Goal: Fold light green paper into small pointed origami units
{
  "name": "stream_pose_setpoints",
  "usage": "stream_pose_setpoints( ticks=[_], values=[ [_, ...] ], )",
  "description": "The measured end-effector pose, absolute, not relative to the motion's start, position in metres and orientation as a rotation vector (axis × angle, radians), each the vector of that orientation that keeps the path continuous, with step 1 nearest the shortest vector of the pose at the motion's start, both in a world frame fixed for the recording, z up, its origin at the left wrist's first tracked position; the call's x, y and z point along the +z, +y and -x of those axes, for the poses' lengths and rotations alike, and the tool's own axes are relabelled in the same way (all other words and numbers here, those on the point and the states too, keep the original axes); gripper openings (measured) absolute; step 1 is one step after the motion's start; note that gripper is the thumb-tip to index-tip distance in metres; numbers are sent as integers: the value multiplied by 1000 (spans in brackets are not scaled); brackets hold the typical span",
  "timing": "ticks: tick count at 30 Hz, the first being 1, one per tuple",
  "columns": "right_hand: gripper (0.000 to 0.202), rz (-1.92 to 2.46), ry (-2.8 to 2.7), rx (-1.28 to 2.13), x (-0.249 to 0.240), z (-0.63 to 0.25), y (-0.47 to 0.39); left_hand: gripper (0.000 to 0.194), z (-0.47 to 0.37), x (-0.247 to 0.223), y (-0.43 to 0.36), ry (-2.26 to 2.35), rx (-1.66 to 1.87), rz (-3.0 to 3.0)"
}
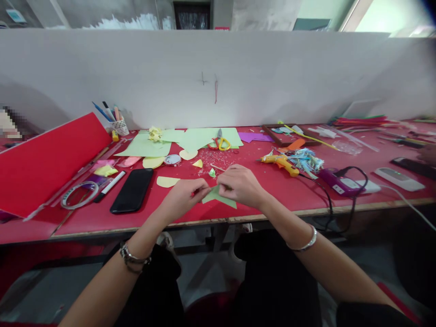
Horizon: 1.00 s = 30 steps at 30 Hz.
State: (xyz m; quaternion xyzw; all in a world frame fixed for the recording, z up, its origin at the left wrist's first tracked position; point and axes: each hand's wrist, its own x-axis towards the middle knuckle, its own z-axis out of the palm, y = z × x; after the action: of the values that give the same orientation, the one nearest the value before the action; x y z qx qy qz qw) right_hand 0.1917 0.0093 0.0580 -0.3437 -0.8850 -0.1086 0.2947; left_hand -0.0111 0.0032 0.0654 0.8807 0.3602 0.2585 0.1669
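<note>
Near the table's front edge, my left hand (186,196) and my right hand (241,184) are both closed, their fingertips close together on a small light green paper piece (223,199). Its lower part hangs out below my right hand. A cream half-round paper (167,181) lies just left of my left hand. Behind the hands are a tiny crumpled green scrap (212,172), a small yellow wedge of paper (198,163) and a thin stick (217,167). Scissors with red and yellow handles (220,141) rest on light green sheets (194,137) farther back.
Left: black phone (132,190), marker (109,186), tape roll (80,195), red board (54,159), pen cup (119,126). Right: yellow glue gun (281,163), blue shreds (304,160), purple device (342,182) with cables, wooden tray (289,136). A white partition (163,81) stands behind; another person's hand (428,153) shows far right.
</note>
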Motion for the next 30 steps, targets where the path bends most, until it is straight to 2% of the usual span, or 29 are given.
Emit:
stream_pose_setpoints(
  ticks=[5,7,9,13,16,21,25,27,30],
  values=[
    [14,1156,-2072,-153,65,-217,8,24,29,79,8,1049,721,-2439],
    [9,1070,-2054,62,71,-214,3,25,27,86,11,1018,698,-2466],
    [13,972,-2182,197,75,-205,-1,25,21,89,10,999,672,-2505],
    [21,1013,-2349,244,80,-189,-3,19,5,87,4,1078,666,-2891],
    [20,1036,-2370,255,81,-183,-4,23,-4,84,0,1126,810,-3241],
    [21,976,-2300,395,86,-185,-7,24,6,82,6,1059,955,-3454],
    [24,1013,-2188,398,87,-201,-7,22,33,77,13,1369,809,-3321],
    [23,1007,-2175,398,87,-204,-7,23,38,75,11,1483,851,-3100],
    [22,946,-2240,409,82,-199,-7,28,30,74,5,1234,868,-2753]
  ],
)
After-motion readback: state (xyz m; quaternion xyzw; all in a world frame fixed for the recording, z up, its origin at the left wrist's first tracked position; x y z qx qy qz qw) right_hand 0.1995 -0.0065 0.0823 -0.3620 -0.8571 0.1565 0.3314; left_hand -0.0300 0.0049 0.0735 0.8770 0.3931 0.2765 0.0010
